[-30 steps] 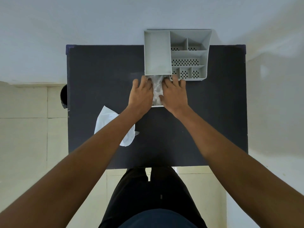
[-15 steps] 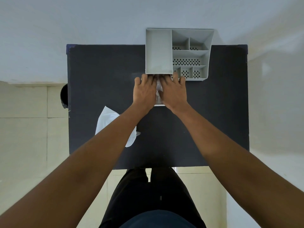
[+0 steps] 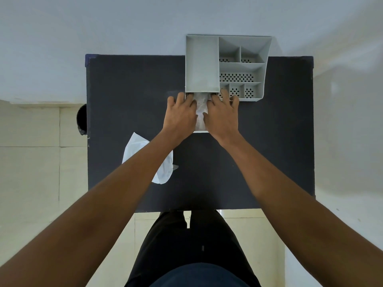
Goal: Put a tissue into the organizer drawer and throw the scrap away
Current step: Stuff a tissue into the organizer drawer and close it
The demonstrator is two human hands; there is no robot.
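Note:
A grey organizer (image 3: pixel 242 67) stands at the back edge of the black table (image 3: pixel 124 90). Its drawer (image 3: pixel 201 131) is pulled out toward me, and a crumpled white tissue (image 3: pixel 201 112) lies in it. My left hand (image 3: pixel 180 117) and my right hand (image 3: pixel 222 117) rest palm down on either side of the tissue. Their fingers are spread and reach the organizer's front, and their inner edges press on the tissue. A white scrap (image 3: pixel 165 172) lies on the table's left part, partly hidden under my left forearm.
A black bin (image 3: pixel 81 119) shows on the floor beside the table's left edge. The organizer's right side has several perforated compartments (image 3: pixel 236 77). My legs stand at the table's near edge, on pale floor tiles.
My hands came together over the tissue half a second ago. They now sit slightly apart, so more of the tissue shows. The scrap has not moved.

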